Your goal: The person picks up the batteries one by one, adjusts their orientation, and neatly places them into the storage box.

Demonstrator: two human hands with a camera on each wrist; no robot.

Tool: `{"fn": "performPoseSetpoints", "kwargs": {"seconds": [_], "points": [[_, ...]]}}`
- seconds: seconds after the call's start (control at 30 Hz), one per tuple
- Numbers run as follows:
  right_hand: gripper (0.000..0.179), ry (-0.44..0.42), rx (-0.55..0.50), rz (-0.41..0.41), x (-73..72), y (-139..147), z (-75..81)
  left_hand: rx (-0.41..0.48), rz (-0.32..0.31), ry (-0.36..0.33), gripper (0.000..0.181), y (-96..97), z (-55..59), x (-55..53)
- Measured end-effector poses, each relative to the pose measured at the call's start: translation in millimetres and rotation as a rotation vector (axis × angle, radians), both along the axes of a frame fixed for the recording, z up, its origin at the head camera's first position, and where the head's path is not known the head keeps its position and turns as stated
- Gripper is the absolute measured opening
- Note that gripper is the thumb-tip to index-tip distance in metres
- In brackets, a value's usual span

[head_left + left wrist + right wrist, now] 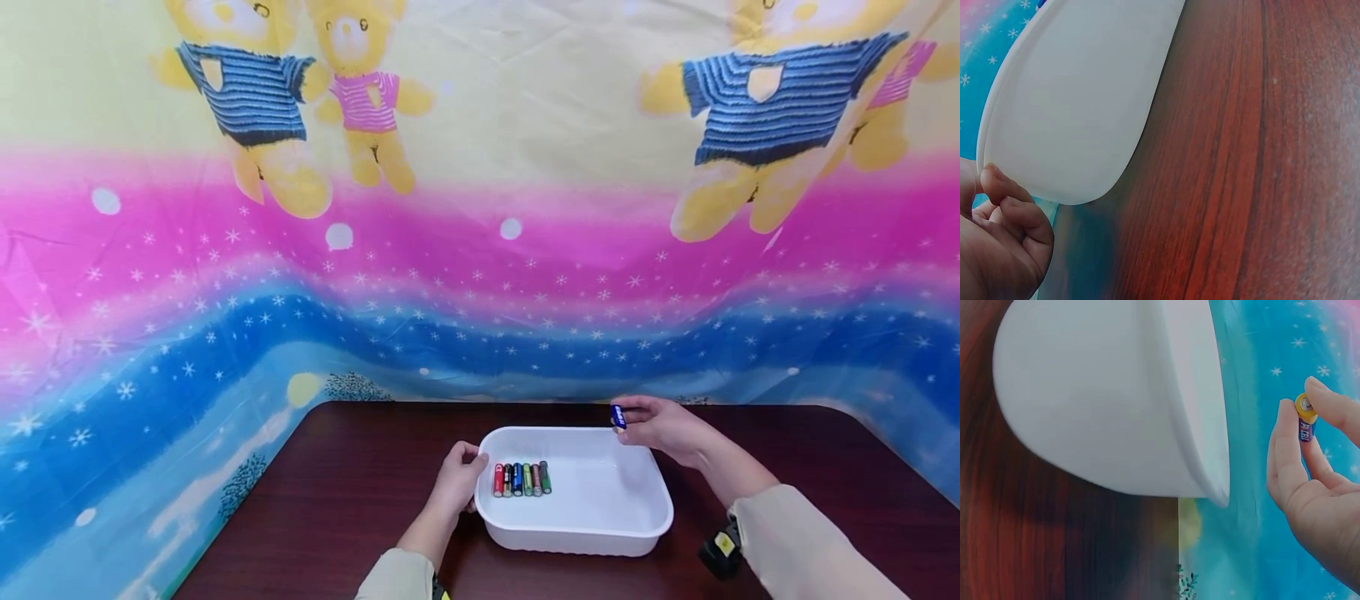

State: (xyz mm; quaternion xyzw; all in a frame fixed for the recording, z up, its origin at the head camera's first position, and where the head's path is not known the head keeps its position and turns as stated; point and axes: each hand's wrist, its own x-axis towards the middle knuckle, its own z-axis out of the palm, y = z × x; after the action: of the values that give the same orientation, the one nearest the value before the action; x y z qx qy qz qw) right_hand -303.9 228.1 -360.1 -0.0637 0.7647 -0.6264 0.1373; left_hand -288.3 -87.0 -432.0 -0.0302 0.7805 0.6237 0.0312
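Observation:
A white plastic basin (592,525) stands on the table, and my left hand (459,479) pinches its rim at the left end. In the left wrist view, the thumb and curled fingers of that hand (1013,231) meet the basin's edge. Between thumb and fingertips of my right hand (660,429) is a small dark blue battery (618,417), held over the basin's far right rim. Its yellow end shows in the right wrist view, where the battery (1305,419) is tilted. Several batteries (517,479) of mixed colours lie side by side in the basin's left part.
The dark reddish-brown wooden table (345,475) reaches back to a cloth backdrop (495,275) printed with bears and snowflakes. A black wrist device (722,550) is strapped at the right sleeve (795,533).

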Motion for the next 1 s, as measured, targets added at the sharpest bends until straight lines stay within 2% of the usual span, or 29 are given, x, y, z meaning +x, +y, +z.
{"fn": "performPoseSetpoints", "kwargs": {"seconds": [0.23, 0.47, 0.73, 1.0], "points": [[0.067, 0.003, 0.005, 0.012, -5.4, -12, 4.1, -0.002, 0.002, -0.008, 0.019, -0.2, -0.5, -0.1], [0.065, -0.032, 0.012, -0.025, -14.4, -22, 5.2, 0.007, 0.009, -0.005, 0.018, 0.3, 2.0, 0.5], [0.067, -0.015, -0.037, 0.040, -19.0, -28, 9.0, 0.009, 0.009, 0.005, 0.018, 0.5, -1.9, -1.8], [0.066, -0.012, -0.051, 0.086, -24.8, -30, 9.4, 0.002, 0.007, -0.012, 0.019, 0.2, -0.5, -1.0]]}}
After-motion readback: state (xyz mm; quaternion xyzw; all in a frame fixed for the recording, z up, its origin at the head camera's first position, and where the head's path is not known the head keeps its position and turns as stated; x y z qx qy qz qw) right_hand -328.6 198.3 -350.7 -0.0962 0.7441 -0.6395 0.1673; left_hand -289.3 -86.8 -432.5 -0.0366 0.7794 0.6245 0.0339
